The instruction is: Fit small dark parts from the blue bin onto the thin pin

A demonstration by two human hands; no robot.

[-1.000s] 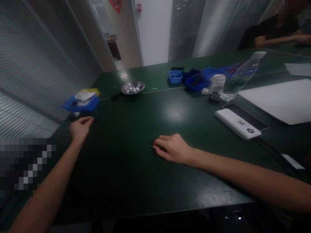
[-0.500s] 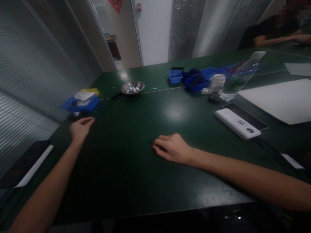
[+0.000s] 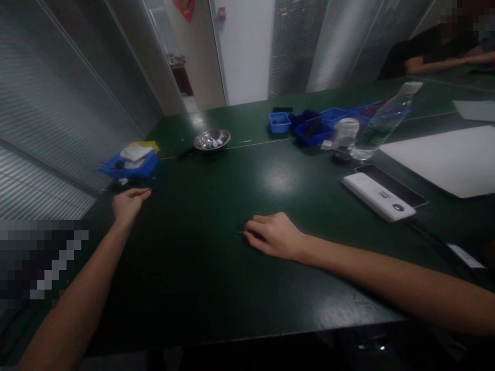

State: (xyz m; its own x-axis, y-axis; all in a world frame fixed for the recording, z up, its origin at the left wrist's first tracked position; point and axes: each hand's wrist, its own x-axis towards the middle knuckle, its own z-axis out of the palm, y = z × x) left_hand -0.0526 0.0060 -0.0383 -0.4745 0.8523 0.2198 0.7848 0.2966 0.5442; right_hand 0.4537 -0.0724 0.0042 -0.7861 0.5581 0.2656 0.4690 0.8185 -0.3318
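My left hand [image 3: 129, 202] lies at the table's left edge, just in front of a blue bin [image 3: 131, 166] that holds white and yellow pieces. Its thumb and fingertips are pressed together, and what they pinch is too small and dark to name. My right hand [image 3: 274, 235] rests mid-table on the dark green table [image 3: 216, 278] with its fingers curled under. A thin metal pin [image 3: 240, 232] pokes out leftward from its fingertips.
A metal bowl [image 3: 212, 139] sits at the back centre, with several blue bins [image 3: 309, 126] to its right. Also on the right are a white jar [image 3: 345, 133], a tilted clear bottle [image 3: 381, 123], a white power bank [image 3: 379, 197] beside a phone, and a white board [image 3: 448, 159]. Another person's arm [image 3: 441, 63] rests at the far right.
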